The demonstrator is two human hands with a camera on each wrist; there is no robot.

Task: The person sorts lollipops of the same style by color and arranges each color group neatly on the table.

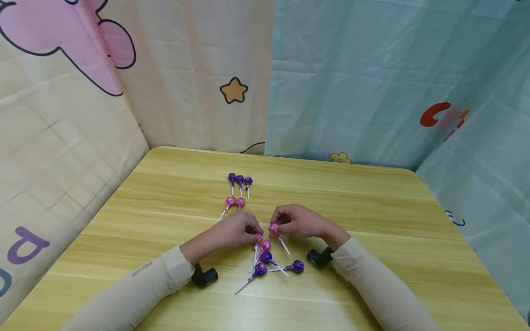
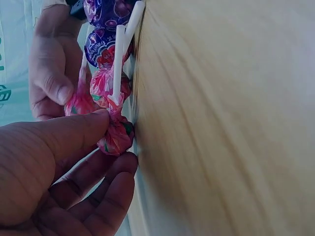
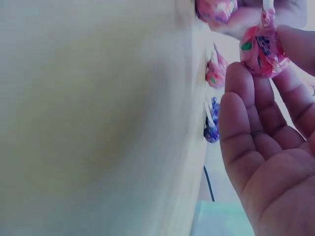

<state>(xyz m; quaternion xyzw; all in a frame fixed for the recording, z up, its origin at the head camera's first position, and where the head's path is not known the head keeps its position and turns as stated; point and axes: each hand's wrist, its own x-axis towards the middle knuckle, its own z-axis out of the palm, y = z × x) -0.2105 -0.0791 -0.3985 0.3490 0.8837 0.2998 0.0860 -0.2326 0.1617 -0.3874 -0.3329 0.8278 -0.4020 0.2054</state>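
Observation:
My left hand [image 1: 238,230] pinches a pink-wrapped lollipop [image 2: 116,137] by its head, low at the tabletop, with the white stick pointing back toward me. Another pink lollipop [image 1: 266,245] lies right beside those fingers. To the right, my right hand [image 1: 300,221] grips a third pink lollipop [image 3: 263,51] between thumb and fingers, its stick slanting down and to the right in the head view. Just in front of the hands, three purple lollipops [image 1: 260,269] lie with their sticks at different angles, two of them crossing.
Three purple lollipops [image 1: 240,179] stand in a row farther back on the wooden table [image 1: 352,197], sticks toward me. Below that row lie two pink lollipops [image 1: 230,201], partly behind the left hand. Black devices [image 1: 204,276] are worn at both wrists. Printed curtains [image 1: 339,82] enclose the table.

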